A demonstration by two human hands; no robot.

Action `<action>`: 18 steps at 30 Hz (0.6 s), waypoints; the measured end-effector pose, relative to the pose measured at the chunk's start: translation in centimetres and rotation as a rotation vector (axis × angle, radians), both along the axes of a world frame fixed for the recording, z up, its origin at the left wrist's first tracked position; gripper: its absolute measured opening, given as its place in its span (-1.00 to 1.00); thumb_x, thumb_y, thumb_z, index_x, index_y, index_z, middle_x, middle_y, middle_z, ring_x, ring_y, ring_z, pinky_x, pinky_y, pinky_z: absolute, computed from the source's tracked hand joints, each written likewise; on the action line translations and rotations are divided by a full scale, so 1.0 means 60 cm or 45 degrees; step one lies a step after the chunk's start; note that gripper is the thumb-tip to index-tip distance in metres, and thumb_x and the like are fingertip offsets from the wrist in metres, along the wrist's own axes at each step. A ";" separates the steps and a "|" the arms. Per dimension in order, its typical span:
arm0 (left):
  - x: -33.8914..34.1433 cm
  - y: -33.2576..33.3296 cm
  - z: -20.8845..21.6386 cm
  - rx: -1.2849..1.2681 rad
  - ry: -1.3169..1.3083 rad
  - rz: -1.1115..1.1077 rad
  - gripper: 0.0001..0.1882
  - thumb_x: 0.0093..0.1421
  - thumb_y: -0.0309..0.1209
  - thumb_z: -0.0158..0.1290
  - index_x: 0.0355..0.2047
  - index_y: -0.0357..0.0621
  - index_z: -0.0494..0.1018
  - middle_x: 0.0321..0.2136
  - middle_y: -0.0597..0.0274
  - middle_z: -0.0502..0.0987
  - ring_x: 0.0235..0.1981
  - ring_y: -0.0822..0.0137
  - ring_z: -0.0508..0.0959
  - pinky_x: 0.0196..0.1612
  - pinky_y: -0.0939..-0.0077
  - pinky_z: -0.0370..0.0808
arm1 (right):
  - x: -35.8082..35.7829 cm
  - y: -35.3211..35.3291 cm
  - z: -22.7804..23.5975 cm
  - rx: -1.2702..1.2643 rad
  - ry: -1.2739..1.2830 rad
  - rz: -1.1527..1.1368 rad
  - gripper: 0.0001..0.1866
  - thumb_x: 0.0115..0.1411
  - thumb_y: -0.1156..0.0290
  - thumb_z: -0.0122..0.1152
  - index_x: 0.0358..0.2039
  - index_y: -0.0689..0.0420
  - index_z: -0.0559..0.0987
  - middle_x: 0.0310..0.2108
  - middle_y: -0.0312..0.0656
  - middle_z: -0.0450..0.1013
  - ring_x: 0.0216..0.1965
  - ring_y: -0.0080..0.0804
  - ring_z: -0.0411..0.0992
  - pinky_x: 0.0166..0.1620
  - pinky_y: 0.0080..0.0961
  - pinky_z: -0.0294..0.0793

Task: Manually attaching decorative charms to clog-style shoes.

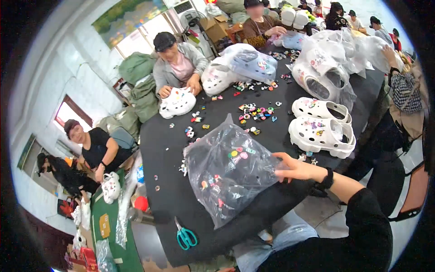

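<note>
No words, labels, numbers or signs can be read. The small colourful charms (237, 154) seen within the outline of the clear plastic bag (240, 186), left of the right fingers (287, 173), are too small for any lettering to show; marks on the flat yellow-brown piece (104, 225), far left of the fingers, stay illegible.

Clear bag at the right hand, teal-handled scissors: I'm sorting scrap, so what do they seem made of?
Clear bag: thin, glossy plastic film, judging by its creases, highlights and see-through sides.
Scissors: smooth handles, probably plastic or rubber-coated, from their even teal colour; grey blades, likely metal.
</note>
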State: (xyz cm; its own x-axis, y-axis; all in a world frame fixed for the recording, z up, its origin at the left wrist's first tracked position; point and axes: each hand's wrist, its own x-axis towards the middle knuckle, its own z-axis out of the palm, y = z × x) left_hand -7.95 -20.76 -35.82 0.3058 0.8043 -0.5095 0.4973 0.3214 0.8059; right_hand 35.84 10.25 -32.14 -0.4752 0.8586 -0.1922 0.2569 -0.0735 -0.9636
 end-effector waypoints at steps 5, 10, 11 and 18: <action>0.059 0.009 0.133 0.552 -0.238 0.504 -0.62 0.25 -0.44 0.09 0.08 -0.20 0.42 -0.18 0.07 0.54 -0.10 0.10 0.53 -0.05 0.18 0.44 | -0.049 0.004 0.020 0.409 0.078 0.066 -0.40 0.29 0.48 0.11 0.29 0.12 0.13 -0.45 -0.32 0.45 -0.45 -0.63 0.41 -0.37 -0.61 0.41; 0.122 0.153 0.087 0.586 -0.384 0.660 -0.28 0.30 -0.55 -0.02 0.38 -0.12 -0.11 0.29 -0.03 0.12 0.23 0.04 0.34 0.17 0.11 0.42 | -0.104 -0.070 0.067 0.594 0.406 0.155 -0.51 0.29 0.46 0.11 0.23 0.09 0.29 -0.41 -0.34 0.41 -0.37 -0.65 0.39 -0.28 -0.56 0.43; 0.135 0.170 0.074 0.576 -0.491 0.702 -0.28 0.33 -0.52 -0.05 0.38 -0.11 -0.16 0.32 -0.04 0.05 0.24 0.02 0.32 0.16 0.08 0.42 | -0.111 -0.096 0.075 0.589 0.364 0.192 -0.52 0.28 0.47 0.10 0.21 0.08 0.32 -0.38 -0.31 0.43 -0.34 -0.59 0.41 -0.24 -0.51 0.43; 0.165 0.215 0.035 0.494 -1.140 1.071 -0.24 0.30 -0.41 0.07 0.35 -0.16 -0.15 0.29 0.02 0.10 0.15 0.06 0.38 0.14 0.18 0.42 | -0.266 -0.241 0.039 1.200 0.192 0.652 -0.65 0.30 0.32 0.09 0.09 -0.02 0.49 -0.25 -0.20 0.48 -0.11 -0.28 0.45 -0.01 -0.25 0.31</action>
